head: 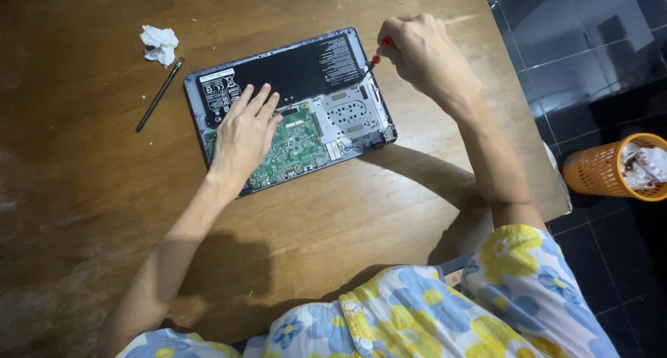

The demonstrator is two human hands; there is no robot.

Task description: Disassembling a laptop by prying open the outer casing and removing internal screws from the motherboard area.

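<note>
Fingers (410, 35) of right hand (420, 52) clenched on red screwdriver (381, 46) at far-right corner of opened laptop (292, 108), cover off, battery (292, 71) seated; left hand (244, 132) flat on green motherboard (295, 146), holding nothing.

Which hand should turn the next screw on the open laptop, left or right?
Probably the right hand: it already grips the small red-handled screwdriver, tip at the far right corner of the opened grey laptop. The left hand lies flat on the green circuit board, steadying.

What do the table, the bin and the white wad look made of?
Table: looks like wood, brown with visible grain and a dull, worn finish. Bin: probably plastic, orange with an open mesh wall. White wad: looks like crumpled tissue or paper, soft matte creases; which one is unclear.
</note>
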